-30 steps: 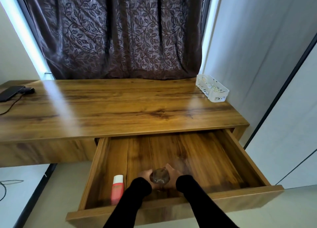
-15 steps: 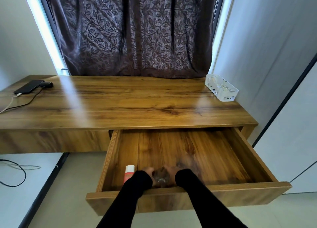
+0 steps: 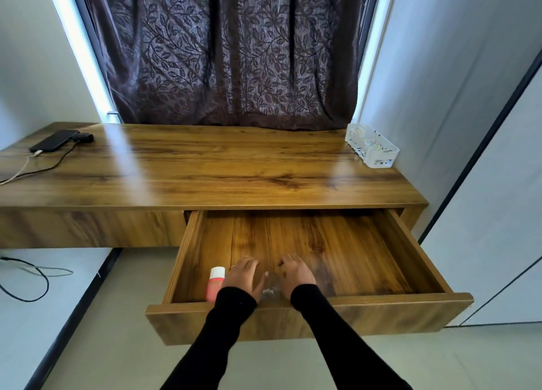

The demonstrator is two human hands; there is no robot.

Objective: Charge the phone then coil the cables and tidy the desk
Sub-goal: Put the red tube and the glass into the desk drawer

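Observation:
The wooden desk point(image 3: 220, 166) has its right drawer point(image 3: 410, 257) pulled out. My left hand point(image 3: 242, 278) and my right hand point(image 3: 296, 276) are inside it near the front, fingers spread and pointing forward. A small clear glass object point(image 3: 271, 287) sits on the drawer floor between my wrists, partly hidden by them. A pink tube with a white cap point(image 3: 215, 284) lies just left of my left hand. At the desk's far left a black phone point(image 3: 54, 140) lies flat with a white cable point(image 3: 17, 175) plugged in, beside a black adapter point(image 3: 83, 138).
A white slotted basket point(image 3: 372, 149) holding coiled cables stands at the desk's back right corner. A dark patterned curtain point(image 3: 228, 52) hangs behind the desk. Loose cables point(image 3: 29, 278) lie on the floor at left. A wall panel point(image 3: 484, 184) stands close on the right.
My hands lowered the glass object to the drawer floor and their fingers spread away from it. The view shifted so the phone and floor cables show more fully.

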